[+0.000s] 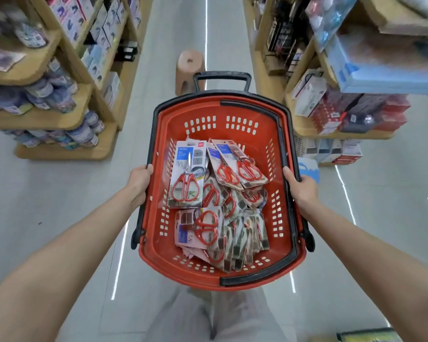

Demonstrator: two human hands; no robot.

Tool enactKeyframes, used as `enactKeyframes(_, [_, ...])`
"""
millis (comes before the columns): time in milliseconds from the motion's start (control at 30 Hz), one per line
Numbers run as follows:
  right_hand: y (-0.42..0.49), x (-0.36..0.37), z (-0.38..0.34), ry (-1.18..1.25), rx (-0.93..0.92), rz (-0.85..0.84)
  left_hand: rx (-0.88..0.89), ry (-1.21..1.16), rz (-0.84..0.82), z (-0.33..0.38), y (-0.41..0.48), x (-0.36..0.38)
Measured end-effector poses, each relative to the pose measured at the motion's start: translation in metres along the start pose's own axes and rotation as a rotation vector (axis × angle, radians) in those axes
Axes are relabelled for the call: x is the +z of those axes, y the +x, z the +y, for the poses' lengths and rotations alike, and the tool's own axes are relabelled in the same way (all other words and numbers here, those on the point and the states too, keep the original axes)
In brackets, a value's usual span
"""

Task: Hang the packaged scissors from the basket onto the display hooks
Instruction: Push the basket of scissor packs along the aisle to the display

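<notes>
Red basket (232,112) was held up at the centre of the head view, over the aisle floor (59,193).
Left hand (140,183) gripped the black rim at the basket's 9 o'clock: thumb hooked over the top edge, fingers under the rim and hidden.
Right hand (300,188) gripped the rim at 3 o'clock: thumb lay along the top, fingers wrapped below and out of sight.
Both forearms were bare and ran in from the 7 and 5 o'clock corners.

Packaged scissors (232,218) were all inside the basket, a loose pile of carded packs with red-handled scissors.
One pack (187,174) lay face up at the pile's 10 o'clock with the blades pointing to 12.
Two overlapping packs (240,164) sat at 1 o'clock, tilted.
A row of packs stood on edge at 5 o'clock, another lay flat at 7 o'clock.
No hand touched any pack.

A black pull handle (221,79) stuck out past the far rim at 12 o'clock.
A black carry handle (286,169) lay folded along the right rim.
A pinkish plastic stool (189,70) stood on the floor at 12 o'clock, just beyond the basket.
Wooden shelves (47,114) with goods were at 10 o'clock, and more shelves (331,134) at 2 o'clock; labels were too blurred to read.
Light trousers (208,317) showed at 6 o'clock below the basket.
</notes>
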State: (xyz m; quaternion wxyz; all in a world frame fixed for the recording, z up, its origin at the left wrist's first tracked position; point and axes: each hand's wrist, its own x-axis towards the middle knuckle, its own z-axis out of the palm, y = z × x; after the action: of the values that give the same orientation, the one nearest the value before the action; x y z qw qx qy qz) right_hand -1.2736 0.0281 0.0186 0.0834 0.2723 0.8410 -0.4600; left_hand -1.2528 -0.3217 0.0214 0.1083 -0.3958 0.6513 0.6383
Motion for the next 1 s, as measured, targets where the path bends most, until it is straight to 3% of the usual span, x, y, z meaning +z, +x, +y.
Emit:
enactKeyframes(367, [0.207, 0.042, -0.129, 0.050, 0.008, -0.058, -0.019, 0.013, 0.012, 0.168, 0.173, 0.082])
enactKeyframes(700, [0.369, 0.093, -0.256, 0.007, 0.062, 0.021, -0.024, 0.060, -0.037, 0.308, 0.345, 0.138])
enactKeyframes(1000, [0.486, 0.141, -0.336, 0.031, 0.221, 0.107, -0.010, 0.208, -0.168, 0.440, 0.484, 0.189])
